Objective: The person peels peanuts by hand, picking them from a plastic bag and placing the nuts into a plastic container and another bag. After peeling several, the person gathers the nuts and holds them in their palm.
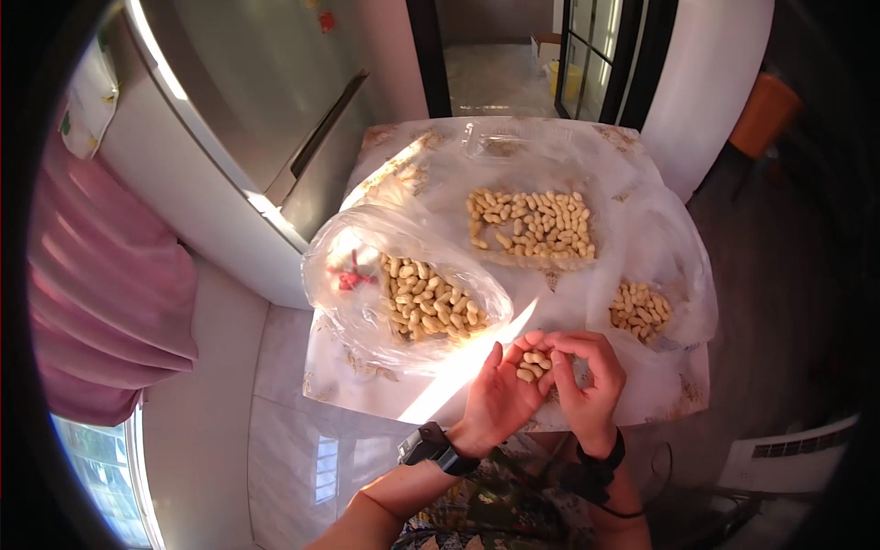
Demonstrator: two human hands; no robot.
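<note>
My left hand [504,399] is turned palm up and cupped around several unshelled peanuts [533,366], just above the table's near edge. Beside it, my right hand [591,380] has its thumb and index finger apart and bent over the same peanuts, the thumb tip close to them. I see nothing gripped between those fingers. To the left of my hands, a clear plastic bag [344,307] lies open with a large heap of peanuts [426,298] in it. Behind my right hand, a second plastic bag [692,321] holds a smaller pile of peanuts [639,310].
A clear plastic box [527,259] with peanuts [555,225] spread inside stands mid-table, its transparent lid [500,139] toward the back. Red ties [351,277] show in the left bag. Bright sunlight crosses the patterned tablecloth [357,380]. A fridge-like cabinet [275,101] borders the left.
</note>
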